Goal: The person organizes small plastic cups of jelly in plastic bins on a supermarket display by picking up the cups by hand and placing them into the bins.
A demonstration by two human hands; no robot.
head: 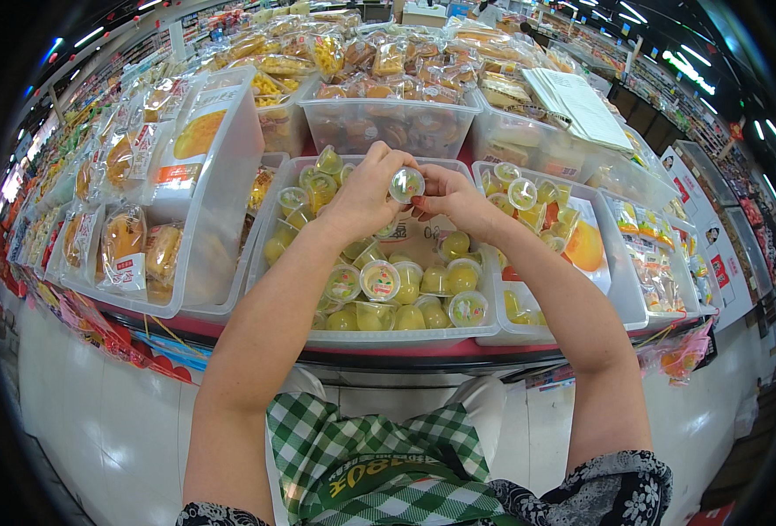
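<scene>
My left hand (pixel 368 191) and my right hand (pixel 449 197) meet over a translucent plastic bin (pixel 401 335). Between them they hold one small jelly cup (pixel 406 185), its clear printed lid facing me. Fingers of both hands touch the cup's sides. Below lie many yellow-green jelly cups (pixel 380 281), some lid up, others on their sides. More cups (pixel 322 187) are heaped at the bin's left, partly behind my left hand and forearm. Brown cardboard (pixel 421 240) with dark marks shows in the middle of the bin.
At left a tall bin (pixel 220 197) holds wrapped buns (pixel 123 243). Behind, a bin (pixel 391 112) carries wrapped round cakes. Another bin (pixel 493 332) with jelly cups and a printed card (pixel 588 243) stands at right. A paper pad (pixel 579 108) lies on the bins at back right.
</scene>
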